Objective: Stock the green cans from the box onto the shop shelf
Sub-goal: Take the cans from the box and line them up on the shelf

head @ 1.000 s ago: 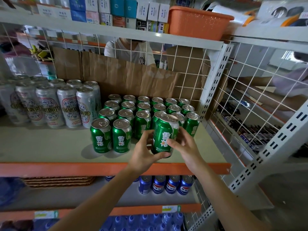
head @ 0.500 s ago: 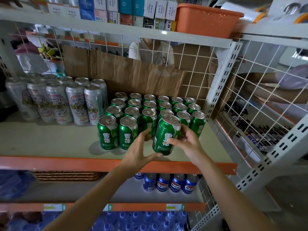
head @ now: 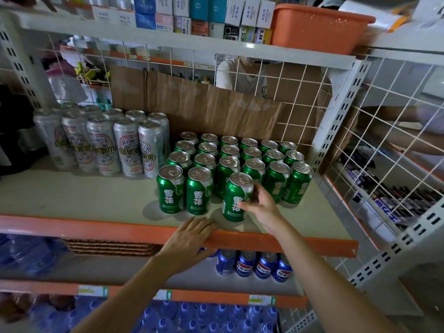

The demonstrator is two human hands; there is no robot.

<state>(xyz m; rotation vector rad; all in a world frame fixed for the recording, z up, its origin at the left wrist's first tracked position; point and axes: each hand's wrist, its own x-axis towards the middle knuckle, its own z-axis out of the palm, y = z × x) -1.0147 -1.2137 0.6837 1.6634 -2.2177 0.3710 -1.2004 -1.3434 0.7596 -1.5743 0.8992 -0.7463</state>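
Note:
A green can (head: pixel 234 198) stands upright on the grey shelf (head: pixel 84 198), just in front of the rows of several green cans (head: pixel 230 155). My right hand (head: pixel 260 205) holds this front can from its right side, thumb across the label and fingers behind it. Two more green cans (head: pixel 185 192) stand to its left in the front row. My left hand (head: pixel 189 239) lies with straight fingers over the shelf's orange front lip (head: pixel 96 228), holding nothing. The box is out of view.
Tall silver cans (head: pixel 115 145) stand at the shelf's left. Brown cardboard (head: pixel 204 104) and a white wire grid back the shelf, with a person behind. Blue cans (head: pixel 254 263) sit on the shelf below. An orange basket (head: pixel 317 27) is above.
The green can came down from between both hands and now stands on the shelf. My left hand let go and dropped back to the orange shelf lip; my right hand stayed on the can.

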